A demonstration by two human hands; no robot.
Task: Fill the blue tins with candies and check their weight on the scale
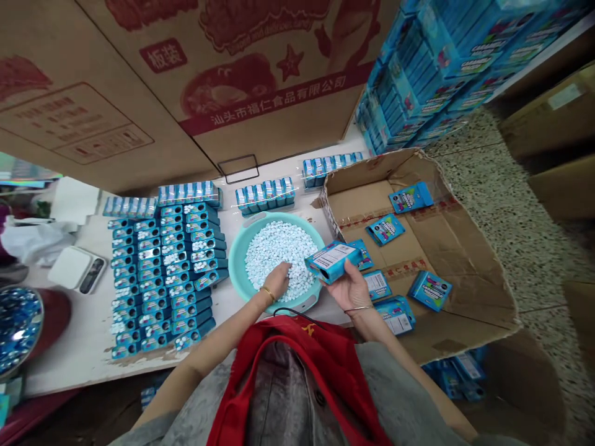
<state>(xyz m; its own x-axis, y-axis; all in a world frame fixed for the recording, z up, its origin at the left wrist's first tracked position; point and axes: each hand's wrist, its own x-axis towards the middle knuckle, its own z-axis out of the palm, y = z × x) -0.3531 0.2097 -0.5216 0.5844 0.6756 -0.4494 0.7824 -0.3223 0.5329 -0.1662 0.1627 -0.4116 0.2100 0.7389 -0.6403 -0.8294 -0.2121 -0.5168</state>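
Note:
My left hand (277, 280) reaches down into small white candies (274, 244), fingers curled against the heap. What lies inside those fingers is hidden. The candies fill a round turquoise basin (238, 272) in front of me. At its right rim my right hand (349, 290) grips a blue candy box (333, 260) between thumb and fingers, tilted so a white label faces up. Left of the basin stand rows of blue boxes (153, 282) with round openings in their tops; white candies show on several.
A cut-down cardboard tray (469, 291) on the right holds several loose blue boxes (430, 290). Wrapped packs (264, 194) stand behind the basin, before large cartons (223, 74). A white scale (77, 269) and a tub (51, 322) of shiny blue pieces are at left.

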